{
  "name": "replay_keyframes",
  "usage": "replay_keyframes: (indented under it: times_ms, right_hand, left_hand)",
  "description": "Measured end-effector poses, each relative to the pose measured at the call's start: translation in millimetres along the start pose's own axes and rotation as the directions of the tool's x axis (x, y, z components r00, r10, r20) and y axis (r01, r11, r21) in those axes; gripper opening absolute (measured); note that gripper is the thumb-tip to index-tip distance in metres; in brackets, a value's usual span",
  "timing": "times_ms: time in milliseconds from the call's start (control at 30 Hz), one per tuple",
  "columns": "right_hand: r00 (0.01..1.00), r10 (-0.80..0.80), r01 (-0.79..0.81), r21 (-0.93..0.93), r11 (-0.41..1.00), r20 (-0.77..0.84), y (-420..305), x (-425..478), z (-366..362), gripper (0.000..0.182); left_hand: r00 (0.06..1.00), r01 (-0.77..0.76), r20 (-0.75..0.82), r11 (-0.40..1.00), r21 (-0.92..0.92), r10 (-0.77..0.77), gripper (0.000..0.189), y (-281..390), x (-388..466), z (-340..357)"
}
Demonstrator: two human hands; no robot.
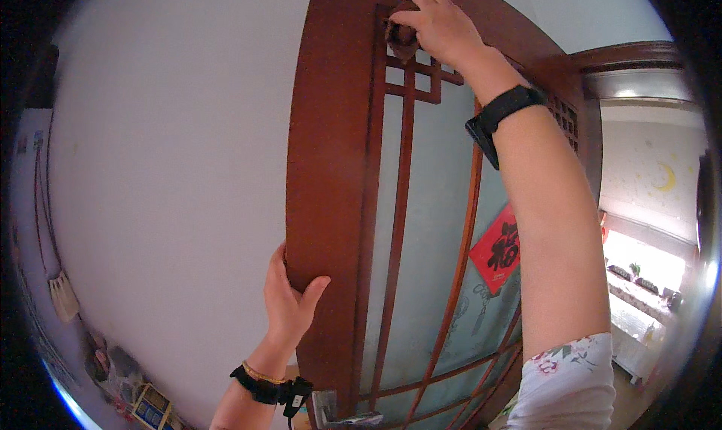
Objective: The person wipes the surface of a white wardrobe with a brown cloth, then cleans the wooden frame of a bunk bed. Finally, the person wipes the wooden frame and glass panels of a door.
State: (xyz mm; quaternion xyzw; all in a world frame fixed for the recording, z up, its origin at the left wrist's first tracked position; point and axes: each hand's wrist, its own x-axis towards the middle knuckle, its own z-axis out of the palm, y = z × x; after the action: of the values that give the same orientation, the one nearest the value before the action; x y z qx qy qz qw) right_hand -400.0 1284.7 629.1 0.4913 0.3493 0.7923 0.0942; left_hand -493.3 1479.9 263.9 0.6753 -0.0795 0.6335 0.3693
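Observation:
A brown wooden door [330, 165] with frosted glass panels [434, 204] and lattice strips stands before me. Near its top, my right hand [437, 27] holds a crumpled brown cloth [402, 38] against the upper corner of the glass and lattice. Lower down, my left hand [293, 300] grips the door's free edge, thumb on the front face and fingers partly hidden behind it. A metal door handle [344, 416] shows beneath the left hand. A red diamond-shaped paper decoration [496, 255] bearing writing is on the glass, partly behind my right forearm.
A pale wall [180, 176] rises left of the door. At lower left are bagged items and a box [152, 407], with a white pouch [64, 297] hanging above. On the right, a doorway opens to a bright room with a cloth-covered table [640, 294].

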Motion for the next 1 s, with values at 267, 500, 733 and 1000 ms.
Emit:
replay_keyframes:
  times_ms: [267,500,733,1000]
  right_hand:
    - [0.995,0.069,-0.06,-0.121,0.991,0.069,29,-36,3,0.035]
    - [0.844,0.535,-0.536,0.008,0.844,0.036,34,-37,-25,0.038]
    - [0.943,0.334,-0.325,0.279,0.904,0.017,41,-66,35,0.039]
    - [0.827,0.409,-0.498,0.167,0.851,0.386,35,-37,7,0.036]
  left_hand:
    - [0.999,0.041,0.019,0.99,-0.136,-0.039,0.068,-2,-1,-2]
    - [1.0,0.01,0.027,0.999,-0.03,-0.009,0.069,-5,-4,-3]
    - [0.997,0.074,0.009,0.991,-0.111,-0.073,0.067,-4,-3,3]
    - [0.998,0.061,0.009,0.995,-0.079,-0.06,0.064,-3,-4,3]
